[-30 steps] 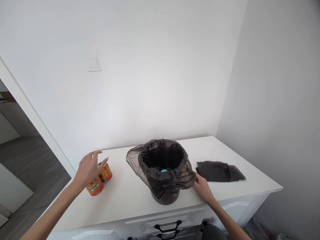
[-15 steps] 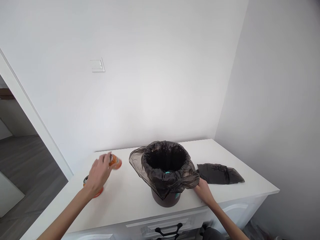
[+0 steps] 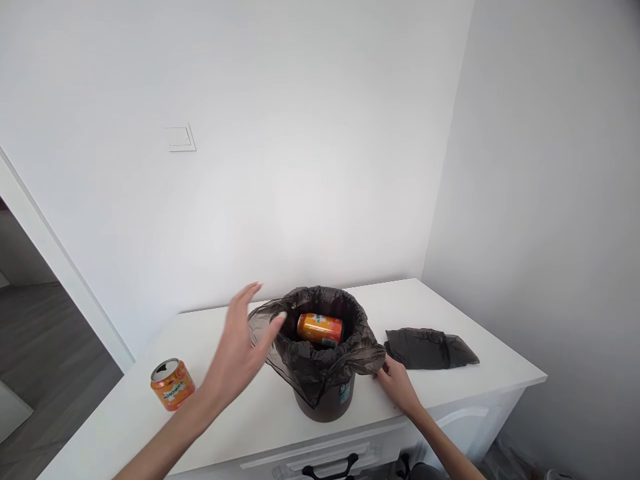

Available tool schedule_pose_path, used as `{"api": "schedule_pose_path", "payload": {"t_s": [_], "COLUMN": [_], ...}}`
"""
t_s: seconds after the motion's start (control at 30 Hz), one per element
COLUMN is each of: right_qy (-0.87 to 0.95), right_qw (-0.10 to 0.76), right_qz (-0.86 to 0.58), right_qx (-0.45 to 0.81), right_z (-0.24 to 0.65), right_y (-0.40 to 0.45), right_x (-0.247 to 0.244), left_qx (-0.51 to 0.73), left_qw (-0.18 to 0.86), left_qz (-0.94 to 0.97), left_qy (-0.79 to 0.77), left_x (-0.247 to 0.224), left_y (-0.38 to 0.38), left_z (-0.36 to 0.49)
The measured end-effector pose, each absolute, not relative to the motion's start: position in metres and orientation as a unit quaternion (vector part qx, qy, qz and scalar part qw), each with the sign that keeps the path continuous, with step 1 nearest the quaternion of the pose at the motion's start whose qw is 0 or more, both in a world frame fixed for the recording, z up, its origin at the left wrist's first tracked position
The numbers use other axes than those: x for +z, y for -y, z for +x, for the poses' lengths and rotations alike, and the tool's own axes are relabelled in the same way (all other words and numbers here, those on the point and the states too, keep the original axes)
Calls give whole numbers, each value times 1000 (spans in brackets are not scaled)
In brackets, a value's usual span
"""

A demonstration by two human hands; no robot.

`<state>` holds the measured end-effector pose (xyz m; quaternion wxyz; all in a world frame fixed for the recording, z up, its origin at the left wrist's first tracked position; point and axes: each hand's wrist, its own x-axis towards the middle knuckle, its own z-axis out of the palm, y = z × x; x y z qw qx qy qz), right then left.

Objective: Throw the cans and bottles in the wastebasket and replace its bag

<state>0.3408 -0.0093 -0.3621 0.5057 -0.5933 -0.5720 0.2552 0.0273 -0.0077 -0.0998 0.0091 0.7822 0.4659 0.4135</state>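
An orange can [image 3: 320,329] lies on its side within the mouth of a dark bin [image 3: 325,403] lined with a black plastic bag [image 3: 320,369]. My left hand [image 3: 245,340] is at the bin's left rim, fingers and thumb spread, holding nothing. At the bin's right side, my right hand [image 3: 397,383] has its fingers closed on the edge of the bag, partly hidden by the plastic. A second orange can [image 3: 173,385] stands upright on the white cabinet top, left of my left forearm.
A folded black bag [image 3: 430,349] lies on the white cabinet top [image 3: 220,427] right of the bin. A wall with a switch [image 3: 180,139] rises behind, and another wall stands at the right. Black handles are on the cabinet front.
My left hand has moved right to the bin and let go of the can, which is now inside the bin's mouth. My right hand stays at the bag's edge. The view has shifted slightly.
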Motion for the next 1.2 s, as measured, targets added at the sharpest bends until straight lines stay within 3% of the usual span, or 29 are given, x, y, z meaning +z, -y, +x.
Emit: {"api": "schedule_pose_path", "payload": {"t_s": [0.07, 0.2, 0.3, 0.4, 0.5, 0.6, 0.7, 0.8, 0.93, 1.2], "right_qy": [570, 568, 569, 568, 568, 568, 564, 560, 559, 558], "right_qw": [506, 499, 490, 485, 486, 490, 496, 505, 521, 523], "right_qz": [-595, -604, -613, -619, -619, -614, -611, -608, -596, -583], "right_qx": [256, 252, 246, 242, 241, 244, 249, 248, 247, 274], "right_z": [341, 342, 341, 339, 338, 338, 338, 338, 339, 341], "right_y": [9, 8, 8, 9, 10, 11, 11, 11, 10, 10], "right_x": [-362, -363, -363, -363, -362, -361, -360, -359, -357, -353], "left_qx": [406, 264, 144, 153, 243, 426, 512, 507, 441, 290], "left_qw": [-60, -165, -64, 58, 44, 24, 74, 137, 208, 86], "left_qz": [771, 750, 707, 687, 677, 610, 584, 658, 738, 859], "left_qy": [-486, -584, -689, -708, -693, -668, -626, -539, -466, -414], "left_x": [-108, -145, -186, -211, -194, -141, -86, -60, -76, -125], "left_y": [-2, -36, -52, -49, -34, -12, 7, 16, 6, -1], "left_z": [-13, -121, -184, -204, -182, -132, -68, -1, 64, 43]}}
